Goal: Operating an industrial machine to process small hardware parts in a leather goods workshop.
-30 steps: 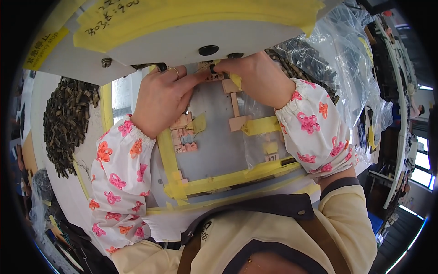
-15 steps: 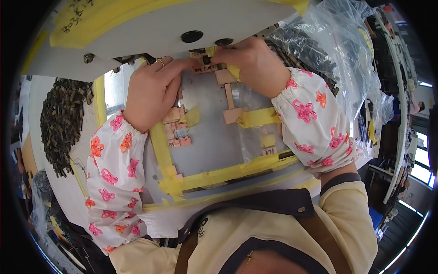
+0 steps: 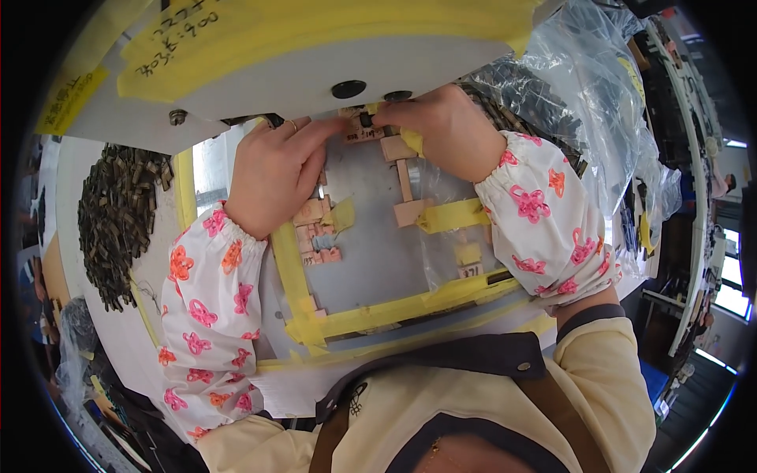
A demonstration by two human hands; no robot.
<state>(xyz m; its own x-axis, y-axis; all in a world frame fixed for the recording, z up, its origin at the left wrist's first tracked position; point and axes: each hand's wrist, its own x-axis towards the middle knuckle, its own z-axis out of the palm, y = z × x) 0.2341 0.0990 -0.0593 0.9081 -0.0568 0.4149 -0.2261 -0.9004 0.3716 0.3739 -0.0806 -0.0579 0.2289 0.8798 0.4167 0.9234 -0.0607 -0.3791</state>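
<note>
Under the overhanging machine, a small dark piece point(image 3: 366, 120) sits on a pinkish block point(image 3: 362, 135) at the far end of a grey plate point(image 3: 359, 205). My left hand point(image 3: 276, 173), with a ring on it, stretches its index finger to the block's left side; its other fingers partly disappear beneath the machine's edge. From the right, my right hand point(image 3: 453, 134) has curled fingers, with the tips closed at the dark piece. More pinkish blocks point(image 3: 410, 213) run down the plate below my right hand, and a stepped cluster of them point(image 3: 318, 236) lies below my left.
The light-coloured machine body point(image 3: 315, 87) with yellow tape overhangs the work. Piles of small dark pieces lie at left point(image 3: 122, 221) and at right, the latter partly under clear plastic point(image 3: 583, 79). Yellow tape point(image 3: 378, 315) borders the plate.
The whole view has shifted slightly, so the machine and plate appear lower and more to the right. My hands stay at the same block and dark piece.
</note>
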